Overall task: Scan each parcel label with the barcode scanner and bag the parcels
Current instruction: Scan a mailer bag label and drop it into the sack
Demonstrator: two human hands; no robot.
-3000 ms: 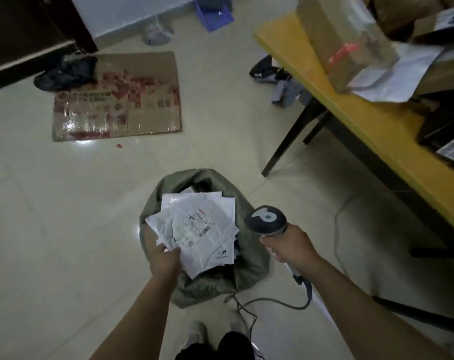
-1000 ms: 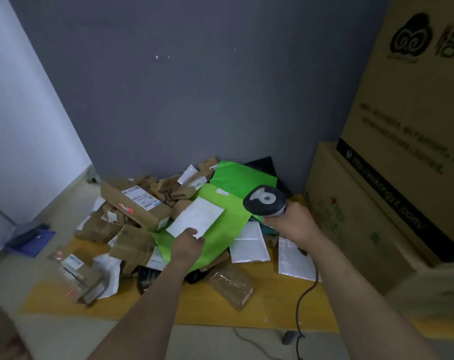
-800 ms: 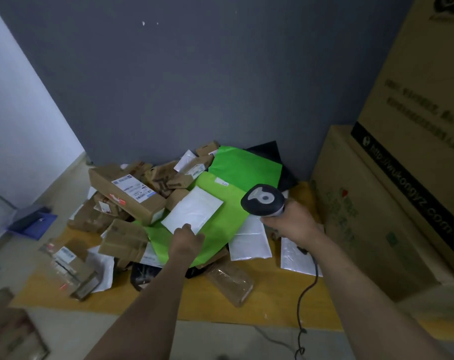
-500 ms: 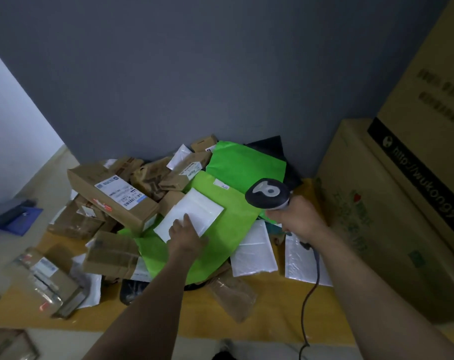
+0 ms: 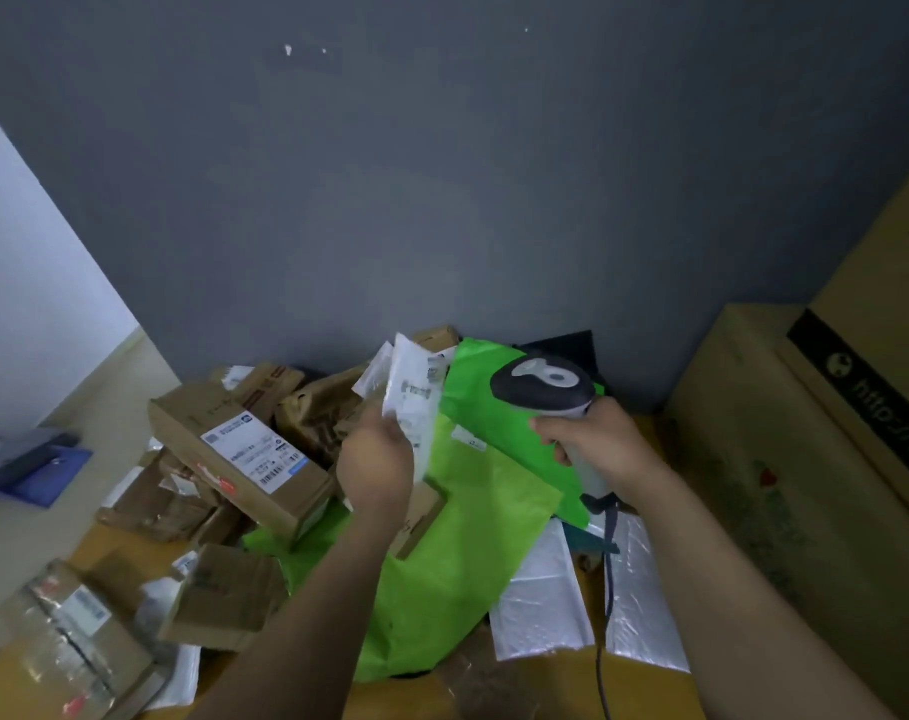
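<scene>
1. Above the parcel heap, my left hand (image 5: 377, 472) pinches a white mailer (image 5: 413, 402) near its lower edge and holds it upright, clear of the pile. Its printed label faces right, and the print is too blurred to read.
2. My right hand (image 5: 597, 444) grips the barcode scanner (image 5: 543, 384), fingers curled round the handle. The dark head points left toward the white mailer, close beside it but not touching.
3. A cable (image 5: 605, 589) hangs from the base of the handle and runs down past the front of the yellow table (image 5: 556, 688).
4. Beneath both hands, two overlapping green mailers (image 5: 457, 563) lie across the heap.
5. To their left is a pile of brown cardboard boxes. A long labelled box (image 5: 244, 454) rests tilted on top of them.
6. To the right of the green mailers, two pale bubble mailers (image 5: 543, 600) lie flat on the table, side by side.
7. Large cartons (image 5: 805, 485) stand at the right, next to the grey wall (image 5: 442, 174).
</scene>
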